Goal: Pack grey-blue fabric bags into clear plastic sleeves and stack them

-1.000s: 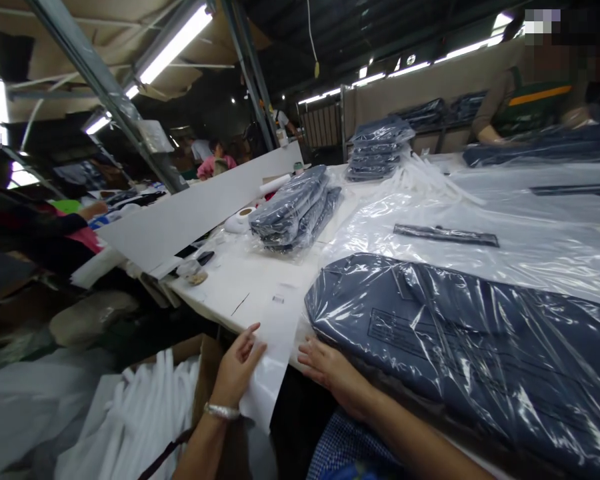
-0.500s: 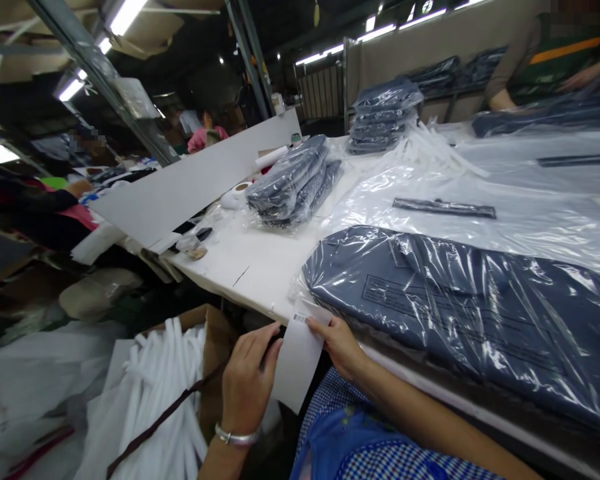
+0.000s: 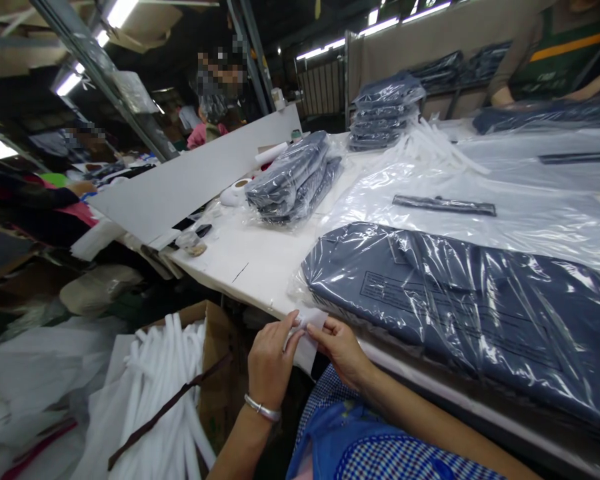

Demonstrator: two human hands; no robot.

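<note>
No word or number is legible. A black-framed block of fine print (image 3: 397, 292) stands on the clear plastic bag (image 3: 480, 293) around the long dark blue padded article (image 3: 340, 267), too small to read. Pale marks (image 3: 545, 75) on the dark green, orange-banded apron (image 3: 560, 63) are blurred. Any print on the thin white paper sheet (image 3: 314, 316) cannot be made out.

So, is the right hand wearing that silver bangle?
No, the silver bangle circles the wrist of the left hand, not of the right hand.

Cannot read print (image 3: 405, 291) on bagged navy bundle (image 3: 485, 280), cut off at right edge. Beside bundle's left end, cannot see all of white strip (image 3: 306, 353), partly covered by fingers (image 3: 327, 339).
</note>
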